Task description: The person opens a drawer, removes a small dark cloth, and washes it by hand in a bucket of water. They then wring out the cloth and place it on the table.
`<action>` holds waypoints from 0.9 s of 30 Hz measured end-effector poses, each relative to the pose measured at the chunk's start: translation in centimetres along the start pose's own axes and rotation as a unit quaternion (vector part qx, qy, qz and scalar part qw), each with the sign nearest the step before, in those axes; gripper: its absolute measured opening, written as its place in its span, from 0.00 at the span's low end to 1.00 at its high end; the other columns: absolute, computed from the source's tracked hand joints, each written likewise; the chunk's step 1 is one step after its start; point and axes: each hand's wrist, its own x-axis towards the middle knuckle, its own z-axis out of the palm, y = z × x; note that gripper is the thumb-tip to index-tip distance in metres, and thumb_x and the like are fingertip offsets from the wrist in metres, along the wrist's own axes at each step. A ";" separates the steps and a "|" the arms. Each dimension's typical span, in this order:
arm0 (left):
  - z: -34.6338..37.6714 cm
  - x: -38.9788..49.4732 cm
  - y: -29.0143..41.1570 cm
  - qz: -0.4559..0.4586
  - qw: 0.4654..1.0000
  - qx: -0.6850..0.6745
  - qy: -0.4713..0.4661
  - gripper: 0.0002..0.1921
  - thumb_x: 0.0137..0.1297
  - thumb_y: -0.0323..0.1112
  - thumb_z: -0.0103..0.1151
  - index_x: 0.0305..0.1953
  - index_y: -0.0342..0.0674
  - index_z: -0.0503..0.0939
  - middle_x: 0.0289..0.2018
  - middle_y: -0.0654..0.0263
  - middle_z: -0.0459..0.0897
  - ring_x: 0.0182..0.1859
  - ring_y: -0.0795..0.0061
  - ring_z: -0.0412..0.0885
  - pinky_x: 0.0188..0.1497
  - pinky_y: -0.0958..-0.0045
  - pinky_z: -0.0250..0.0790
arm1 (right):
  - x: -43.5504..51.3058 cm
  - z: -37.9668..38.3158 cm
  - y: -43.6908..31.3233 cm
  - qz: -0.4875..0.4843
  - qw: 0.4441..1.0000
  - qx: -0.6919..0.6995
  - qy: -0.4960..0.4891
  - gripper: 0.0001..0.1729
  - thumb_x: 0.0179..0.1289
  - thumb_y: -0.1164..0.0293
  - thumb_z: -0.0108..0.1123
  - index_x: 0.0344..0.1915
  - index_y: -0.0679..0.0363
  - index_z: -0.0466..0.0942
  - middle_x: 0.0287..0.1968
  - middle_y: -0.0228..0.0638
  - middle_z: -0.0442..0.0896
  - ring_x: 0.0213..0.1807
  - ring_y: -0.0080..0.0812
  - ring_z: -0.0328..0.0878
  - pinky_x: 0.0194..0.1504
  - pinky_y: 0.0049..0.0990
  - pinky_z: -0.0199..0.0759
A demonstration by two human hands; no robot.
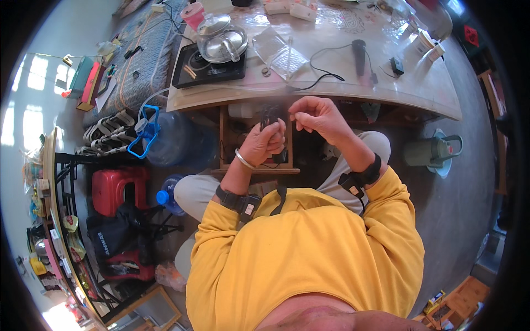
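Note:
My left hand [265, 142], with a silver bangle at the wrist, is closed around a black object [270, 116]. Its top sticks up past my thumb, and blur and my fingers keep its exact kind unclear. Just to the right, my right hand [316, 116] has thumb and forefinger pinched together near that object. Whether something small sits between those fingertips cannot be made out. Both hands are above a pulled-out wooden drawer [292, 145] at the front of the table [256, 92]. Inside the drawer lie dark cords and a white item [242, 111].
On the table stand an induction cooker [230, 72] with a glass pot [207, 43], a silvery bubble mailer [285, 62], a black microphone-like device [359, 58] and a cable. Left are a large water bottle [178, 138] and a red stool [107, 190]; right, a green thermos jug [420, 152].

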 end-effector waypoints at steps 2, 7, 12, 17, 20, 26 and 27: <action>0.1 -0.3 -0.1 0.001 1.000 0.008 0.009 0.09 0.74 0.40 0.51 0.38 0.44 0.72 0.19 0.79 0.59 0.19 0.87 0.55 0.21 0.81 0.48 | 0.1 0.7 0.3 0.005 0.999 0.041 -0.004 0.08 0.65 0.76 0.61 0.45 0.63 0.77 0.35 0.30 0.84 0.31 0.16 0.80 0.28 0.14 0.68; 0.2 -0.6 -0.5 0.027 0.998 0.049 0.040 0.06 0.75 0.39 0.51 0.42 0.45 0.74 0.20 0.78 0.63 0.19 0.86 0.57 0.21 0.80 0.51 | 0.1 1.7 1.3 0.045 0.983 0.179 -0.009 0.08 0.66 0.76 0.62 0.43 0.61 0.75 0.36 0.34 0.84 0.31 0.19 0.80 0.27 0.15 0.70; 0.5 -0.6 -0.8 0.096 0.963 0.229 0.101 0.04 0.72 0.36 0.55 0.44 0.46 0.75 0.24 0.77 0.69 0.23 0.89 0.62 0.24 0.82 0.55 | 0.1 1.8 1.9 0.088 0.966 0.245 0.000 0.05 0.66 0.76 0.62 0.39 0.59 0.73 0.35 0.35 0.83 0.31 0.21 0.80 0.29 0.17 0.74; 1.1 -0.6 -0.8 0.249 0.840 0.469 0.116 0.06 0.70 0.35 0.58 0.43 0.43 0.76 0.27 0.78 0.71 0.26 0.90 0.62 0.26 0.83 0.56 | -0.2 1.4 2.3 0.120 0.962 0.245 -0.022 0.04 0.67 0.74 0.62 0.37 0.59 0.74 0.34 0.35 0.83 0.31 0.20 0.80 0.31 0.17 0.77; 1.4 -1.5 -0.5 0.206 0.840 0.491 0.105 0.11 0.74 0.41 0.52 0.44 0.41 0.76 0.27 0.78 0.72 0.26 0.89 0.61 0.26 0.82 0.56 | -0.2 1.1 2.6 0.147 0.948 0.280 -0.037 0.04 0.67 0.74 0.62 0.36 0.59 0.75 0.35 0.35 0.83 0.31 0.20 0.81 0.32 0.18 0.78; 1.8 -1.7 -0.2 0.183 0.874 0.425 0.148 0.26 0.77 0.56 0.37 0.44 0.38 0.76 0.26 0.78 0.72 0.27 0.89 0.63 0.27 0.82 0.55 | -0.8 1.7 2.8 0.165 0.925 0.341 -0.022 0.05 0.67 0.75 0.62 0.41 0.60 0.77 0.36 0.33 0.84 0.35 0.23 0.83 0.38 0.22 0.82; 1.8 -1.7 -0.2 0.198 0.868 0.428 0.154 0.25 0.77 0.55 0.38 0.45 0.38 0.76 0.27 0.78 0.72 0.27 0.89 0.62 0.27 0.82 0.55 | -0.9 1.9 2.8 0.150 0.923 0.352 -0.034 0.06 0.67 0.75 0.61 0.43 0.61 0.77 0.37 0.33 0.85 0.35 0.24 0.84 0.40 0.24 0.83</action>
